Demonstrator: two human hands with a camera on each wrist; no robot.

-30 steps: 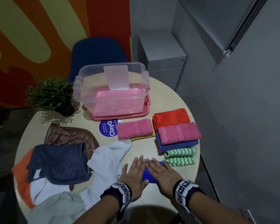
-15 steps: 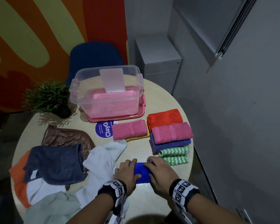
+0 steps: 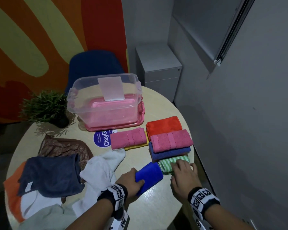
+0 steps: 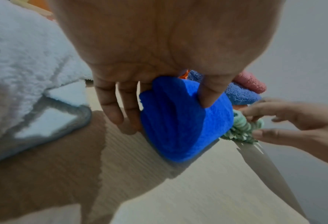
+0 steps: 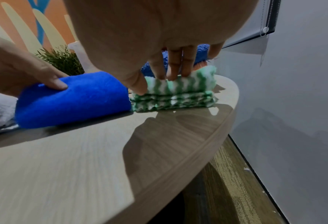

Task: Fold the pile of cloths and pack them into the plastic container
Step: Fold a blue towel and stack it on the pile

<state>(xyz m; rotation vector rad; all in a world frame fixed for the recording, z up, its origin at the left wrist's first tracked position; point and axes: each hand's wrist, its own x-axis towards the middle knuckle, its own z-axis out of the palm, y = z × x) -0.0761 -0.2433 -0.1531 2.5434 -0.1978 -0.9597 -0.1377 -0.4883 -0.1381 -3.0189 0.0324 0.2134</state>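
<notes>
My left hand (image 3: 131,180) grips a folded bright blue cloth (image 3: 149,175), thumb on top and fingers at its left side (image 4: 159,106), lifting one end off the round table (image 3: 156,205). To its right, my right hand (image 3: 183,173) holds the folded green-and-white striped cloth (image 3: 166,165), fingers on top and thumb against its near end (image 5: 155,81). That striped cloth (image 5: 188,94) lies at the table's right edge, touching the blue cloth (image 5: 73,98). The clear plastic container (image 3: 70,97) stands at the back on its pink lid.
Folded pink (image 3: 171,140), blue and red-orange (image 3: 163,125) cloths are stacked behind the striped one; a pink-on-yellow pair (image 3: 128,138) lies left of them. Unfolded white (image 3: 103,168), navy (image 3: 51,173) and other cloths cover the left. A potted plant (image 3: 45,107) stands beside the container.
Both hands pressed flat on the blue cloth, then gripped it. Now my left hand alone holds it, tilted up, and my right hand has moved right onto the striped cloth.
</notes>
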